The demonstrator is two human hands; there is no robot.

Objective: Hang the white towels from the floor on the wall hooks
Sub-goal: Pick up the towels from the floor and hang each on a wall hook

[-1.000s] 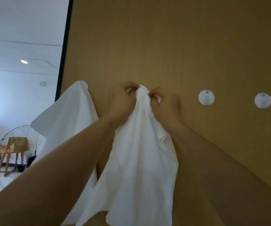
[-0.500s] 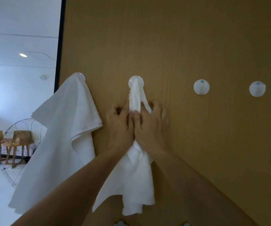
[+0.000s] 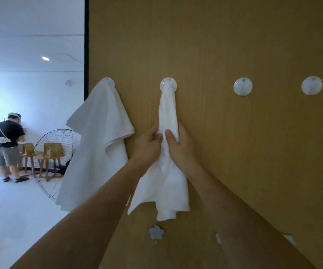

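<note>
Two white cloth towels are hanging on the tan wooden wall panel (image 3: 224,45). The first white towel (image 3: 96,144) is draping from the leftmost round white hook (image 3: 110,80), and the second white towel (image 3: 166,171) is hanging from the next round white hook (image 3: 168,84), gathered into a narrow rope below it. The left hand (image 3: 149,144) and right hand (image 3: 180,146) are sitting close together at the towel's middle, each gripping the bunched cloth from its own side, thumbs nearly meeting.

By my reading the task is about half done on this row: two further round white hooks (image 3: 242,86) and (image 3: 311,85) are standing bare to the right, well apart from the towels. The floor under the wall is out of view, so I cannot tell how many towels are waiting there.

Compared with a second ago, the hands are no longer pinching the cloth up at the hook; they are now lower, about halfway down the towel, and the hook is showing above them. A pale flower-shaped hook (image 3: 156,232) is now appearing below the towel's hem.
</note>
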